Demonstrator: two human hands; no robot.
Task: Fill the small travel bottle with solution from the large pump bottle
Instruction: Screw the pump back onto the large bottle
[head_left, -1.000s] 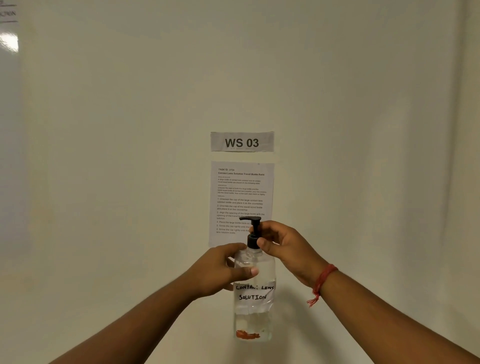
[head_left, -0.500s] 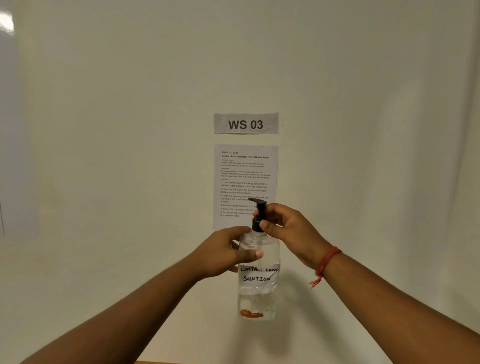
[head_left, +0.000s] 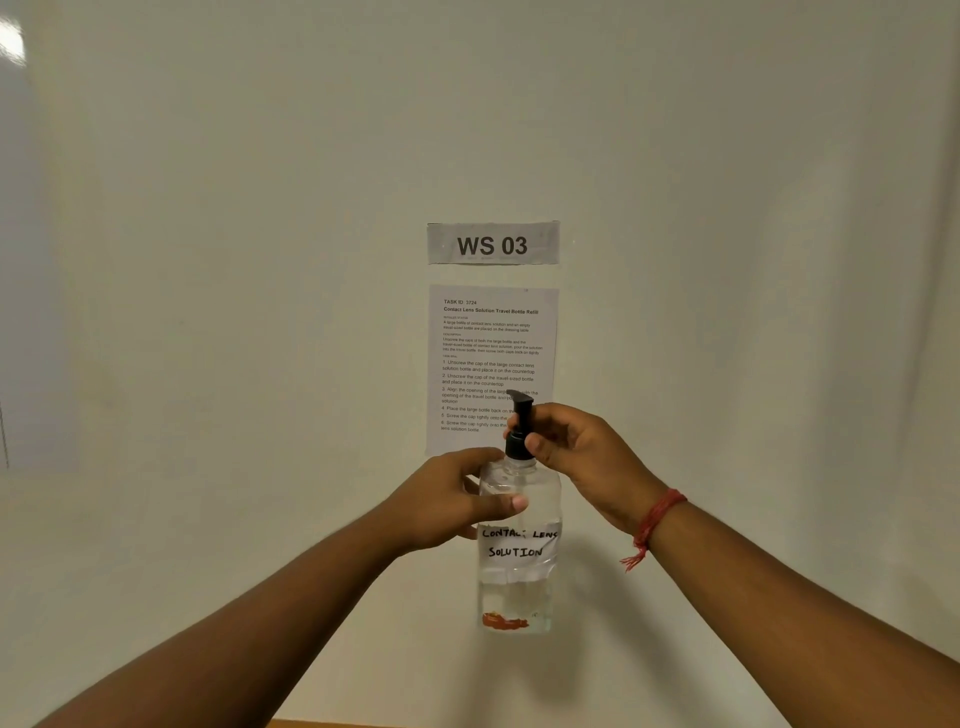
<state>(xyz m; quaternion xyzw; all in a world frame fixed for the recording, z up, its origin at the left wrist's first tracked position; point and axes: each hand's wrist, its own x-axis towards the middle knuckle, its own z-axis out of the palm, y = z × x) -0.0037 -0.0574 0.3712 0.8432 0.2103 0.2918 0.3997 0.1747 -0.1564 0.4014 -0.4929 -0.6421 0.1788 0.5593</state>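
Head view of a refill task at a white wall. A large clear plastic pump bottle (head_left: 519, 566), upright and bearing a white hand-lettered label reading "CONTACT LENS SOLUTION", is being held up in front of the wall at centre frame. A reddish-orange patch is showing through the clear wall near its base. The left hand (head_left: 457, 501) is gripping the bottle's shoulder from the left, its thumb lying across the front of the bottle just above the label and its fingers wrapping behind. The right hand (head_left: 576, 452) is pinching the black plastic pump collar (head_left: 519, 447) at the bottle's neck, thumb on the near side and fingers curling round the far side; the black pump head is standing above the fingers with its spout pointing left. The two hands are sitting close together, one above the other on the same bottle. A red thread bracelet (head_left: 655, 522) with a frayed tassel is circling the right wrist. Behind the bottle, a grey paper sign (head_left: 492, 243) printed "WS 03" is hanging on the wall, and directly below it a white printed instruction sheet (head_left: 491, 353) headed "Contact Lens Solution Travel Bottle Refill" is partly covered by the pump head and right hand. A thin strip of wooden surface (head_left: 322, 724) is showing at the bottom edge.
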